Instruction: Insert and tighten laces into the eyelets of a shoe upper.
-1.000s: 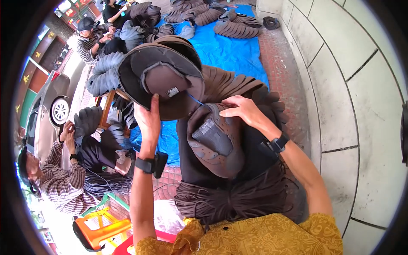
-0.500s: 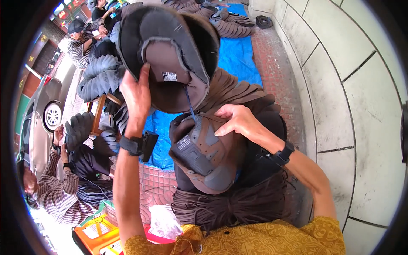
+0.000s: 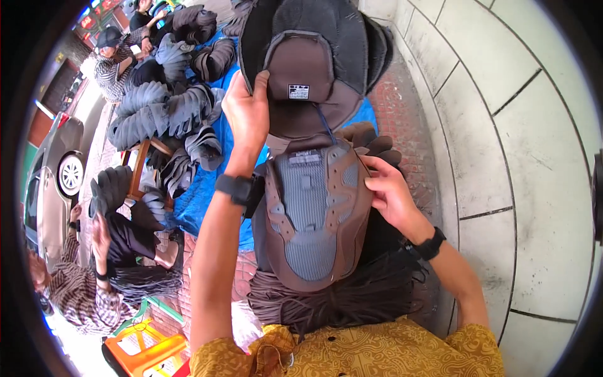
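My left hand (image 3: 246, 119) grips the left edge of a raised shoe upper (image 3: 299, 60), thumb on its brown inner side beside a small white label. Several black layers show behind it. A thin dark blue cord (image 3: 325, 124) runs down from it to a second shoe upper (image 3: 309, 254), brown with grey-blue mesh. That one lies spread out over my lap, toe toward me. At its right edge, my right hand (image 3: 391, 193) pinches the rim between thumb and fingers. Beneath the toe is a bundle of dark cords (image 3: 339, 298).
Stacks of shoe uppers (image 3: 160, 110) cover a blue tarp (image 3: 191, 207) on the left, by a wooden stool (image 3: 139, 166). An orange plastic stool (image 3: 144, 345) stands near left. Co-workers (image 3: 81, 283) sit along the left. A pale tiled wall (image 3: 496, 157) rises at right.
The labelled upper has gone up and right in my left hand. The mesh upper, tilted and partly folded before, now lies straight and spread. My right hand has shifted right along its edge.
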Available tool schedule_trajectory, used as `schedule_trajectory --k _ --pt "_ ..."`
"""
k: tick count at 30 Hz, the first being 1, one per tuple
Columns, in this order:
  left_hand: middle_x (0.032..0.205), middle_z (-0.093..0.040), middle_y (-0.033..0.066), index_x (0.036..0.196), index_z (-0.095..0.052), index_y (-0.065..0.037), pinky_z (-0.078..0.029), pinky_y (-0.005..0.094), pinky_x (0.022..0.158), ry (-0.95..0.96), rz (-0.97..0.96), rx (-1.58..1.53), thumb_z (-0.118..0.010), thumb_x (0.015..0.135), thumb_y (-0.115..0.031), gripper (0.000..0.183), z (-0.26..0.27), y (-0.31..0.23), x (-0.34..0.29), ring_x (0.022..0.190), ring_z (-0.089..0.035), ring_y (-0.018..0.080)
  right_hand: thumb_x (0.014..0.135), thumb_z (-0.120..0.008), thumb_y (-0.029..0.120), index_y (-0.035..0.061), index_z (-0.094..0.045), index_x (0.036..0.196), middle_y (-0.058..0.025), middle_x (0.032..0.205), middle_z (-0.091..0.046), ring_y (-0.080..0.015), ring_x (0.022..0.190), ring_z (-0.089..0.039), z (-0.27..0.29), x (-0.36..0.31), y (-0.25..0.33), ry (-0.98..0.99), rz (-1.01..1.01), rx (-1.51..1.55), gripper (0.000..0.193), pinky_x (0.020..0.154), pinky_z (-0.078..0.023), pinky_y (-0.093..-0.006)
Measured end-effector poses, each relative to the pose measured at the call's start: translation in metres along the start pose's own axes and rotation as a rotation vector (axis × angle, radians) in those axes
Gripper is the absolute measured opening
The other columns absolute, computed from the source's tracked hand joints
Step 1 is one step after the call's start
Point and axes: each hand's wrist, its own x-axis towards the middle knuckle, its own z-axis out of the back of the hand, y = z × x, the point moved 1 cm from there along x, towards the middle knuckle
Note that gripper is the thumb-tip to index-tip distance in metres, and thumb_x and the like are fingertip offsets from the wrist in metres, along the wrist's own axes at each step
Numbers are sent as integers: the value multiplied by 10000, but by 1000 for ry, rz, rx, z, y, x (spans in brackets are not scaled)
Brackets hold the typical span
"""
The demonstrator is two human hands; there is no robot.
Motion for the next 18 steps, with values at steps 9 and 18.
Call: schedule_trajectory --k 9,18 --pt "959 -598 158 1063 -544 23 -429 322 788 -2 63 21 -542 836 -68 244 16 -9 -39 845 -572 305 726 -563 5 52 -499 1156 8 760 -515 -34 557 -424 13 -2 -17 -23 -45 -84 437 405 -217 -175" --pt "1176 -484 167 1139 -498 -4 -451 326 803 442 -62 169 -653 754 -170 448 38 -34 -14 1042 -508 274 756 -582 68 10 -519 1123 -15 778 -535 -51 549 -422 31 6 -7 -13 7 -146 377 451 -292 -189"
